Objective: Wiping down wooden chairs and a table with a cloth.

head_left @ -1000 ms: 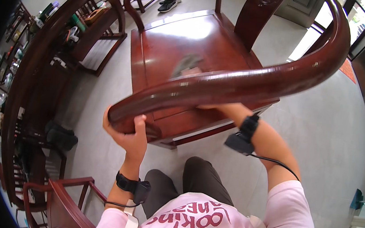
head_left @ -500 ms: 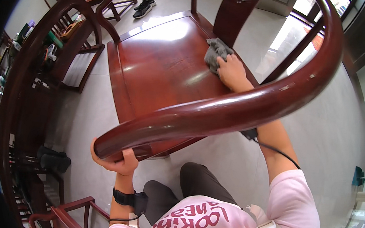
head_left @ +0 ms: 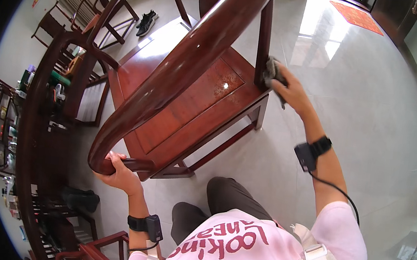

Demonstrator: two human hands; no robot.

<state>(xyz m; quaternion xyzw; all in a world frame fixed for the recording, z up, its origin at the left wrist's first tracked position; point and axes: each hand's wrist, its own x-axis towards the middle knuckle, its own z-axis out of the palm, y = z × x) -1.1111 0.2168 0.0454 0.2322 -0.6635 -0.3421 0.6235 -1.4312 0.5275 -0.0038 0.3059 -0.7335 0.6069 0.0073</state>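
Observation:
A dark red wooden armchair [head_left: 169,121] with a curved, glossy armrest rail [head_left: 173,75] stands before me. My left hand [head_left: 120,174] is closed around the near end of that rail. At the chair's right rear corner, my right hand [head_left: 291,90] grips a grey cloth [head_left: 272,76], pressed against the foot of the upright post [head_left: 263,44]. Wet-looking spots shine on the seat near that corner. The rail hides part of the seat and backrest.
A long dark wooden table [head_left: 31,126] with bottles and small items runs along the left. Black shoes [head_left: 147,23] lie on the floor beyond the chair. A red mat [head_left: 356,17] is by the doorway. Another red chair [head_left: 99,250] stands at lower left.
My right hand has moved with the cloth from the seat, under the rail, to the outside of the rear post. The chair appears turned in view, and my left hand still holds the rail.

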